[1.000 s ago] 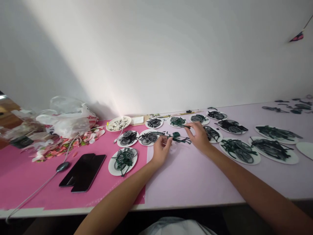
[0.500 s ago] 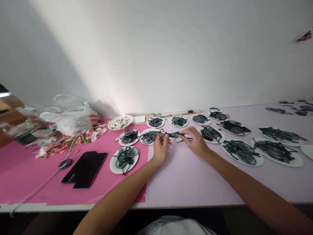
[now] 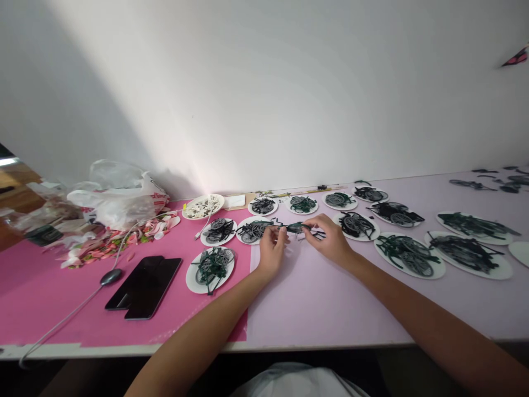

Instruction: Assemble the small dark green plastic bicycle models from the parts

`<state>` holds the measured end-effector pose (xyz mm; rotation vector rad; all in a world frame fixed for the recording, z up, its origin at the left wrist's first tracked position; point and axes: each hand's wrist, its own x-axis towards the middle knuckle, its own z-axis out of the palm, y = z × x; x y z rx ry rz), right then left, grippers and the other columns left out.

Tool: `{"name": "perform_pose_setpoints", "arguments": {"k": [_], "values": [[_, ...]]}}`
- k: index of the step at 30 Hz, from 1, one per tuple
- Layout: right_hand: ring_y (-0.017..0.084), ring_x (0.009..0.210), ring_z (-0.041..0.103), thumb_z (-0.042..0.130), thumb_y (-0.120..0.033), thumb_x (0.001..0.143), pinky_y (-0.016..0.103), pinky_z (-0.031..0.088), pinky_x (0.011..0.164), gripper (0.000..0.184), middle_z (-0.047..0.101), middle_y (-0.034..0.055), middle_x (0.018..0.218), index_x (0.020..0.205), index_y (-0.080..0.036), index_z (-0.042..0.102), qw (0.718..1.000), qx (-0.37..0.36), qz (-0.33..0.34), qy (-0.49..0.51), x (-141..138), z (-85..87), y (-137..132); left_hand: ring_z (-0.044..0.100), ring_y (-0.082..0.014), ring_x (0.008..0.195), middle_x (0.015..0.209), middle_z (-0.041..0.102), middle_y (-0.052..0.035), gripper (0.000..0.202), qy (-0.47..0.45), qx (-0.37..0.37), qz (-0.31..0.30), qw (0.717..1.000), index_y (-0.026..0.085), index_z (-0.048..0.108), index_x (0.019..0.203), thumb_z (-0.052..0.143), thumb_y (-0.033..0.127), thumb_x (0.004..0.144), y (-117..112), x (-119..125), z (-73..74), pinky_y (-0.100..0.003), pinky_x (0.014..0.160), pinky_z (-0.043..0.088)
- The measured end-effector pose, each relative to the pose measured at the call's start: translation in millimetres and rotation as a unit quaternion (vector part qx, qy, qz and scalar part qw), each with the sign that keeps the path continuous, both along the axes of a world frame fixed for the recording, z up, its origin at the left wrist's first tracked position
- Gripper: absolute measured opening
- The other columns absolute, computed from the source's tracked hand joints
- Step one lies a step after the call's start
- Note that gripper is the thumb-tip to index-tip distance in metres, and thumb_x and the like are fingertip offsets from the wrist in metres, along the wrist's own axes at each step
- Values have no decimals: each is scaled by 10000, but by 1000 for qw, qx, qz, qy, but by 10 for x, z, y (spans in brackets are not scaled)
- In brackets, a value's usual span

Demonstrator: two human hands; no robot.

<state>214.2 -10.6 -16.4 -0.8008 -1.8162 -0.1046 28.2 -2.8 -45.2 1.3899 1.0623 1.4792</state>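
Note:
Between my hands, above the lilac part of the table [image 3: 306,309], is a small dark green and black toy bicycle [image 3: 294,226]. My left hand [image 3: 273,247] pinches its left end, beside the thin handlebar-like piece. At its right end my right hand [image 3: 328,238] grips with thumb and fingertips. Fine details between the fingers are too small to make out. Just left of my left hand lies a plate of wheels and dark parts [image 3: 243,238], partly covered by my fingers. Right of my right hand sits another plate of black parts [image 3: 374,234].
Several more white plates with bicycle parts surround my hands, including one with green pieces [image 3: 190,279] at front left. Two black phones [image 3: 152,295], a cable with a grey mouse-like device [image 3: 111,277], plastic bags [image 3: 119,201] and a plate of small white pieces [image 3: 219,203] occupy the left side.
My right hand has shifted slightly, and its fingers are a little more curled around the bicycle's right end. The left hand stays almost where it was.

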Motion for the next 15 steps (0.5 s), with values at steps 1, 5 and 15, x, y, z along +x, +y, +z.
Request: {"name": "perform_pose_setpoints", "arguments": {"k": [1,5,15], "values": [[231,817,652,633,-164,915,355,555,696,122,692,50,855,1000,-245,670,1000,-4,0,1,1,-4,2,698,-181,708,819,675,-51,525,0,-1,0,1000,181,548,969,628,689,867,0,0,0,-273,604,515],[231,811,653,633,-162,901,360,561,701,130,697,53,865,993,-246,671,1000,-20,1,2,8,-22,11,699,-182,705,815,682,-51,508,2,2,1,1000,185,549,956,629,680,871,-6,0,1,-277,609,519],[241,814,652,637,-130,879,366,559,685,158,696,49,828,978,-245,683,1000,0,-8,6,6,-21,26,713,-193,718,815,695,-53,479,11,10,9,1000,185,563,971,630,651,884,12,-3,-30,-302,659,530]]}}
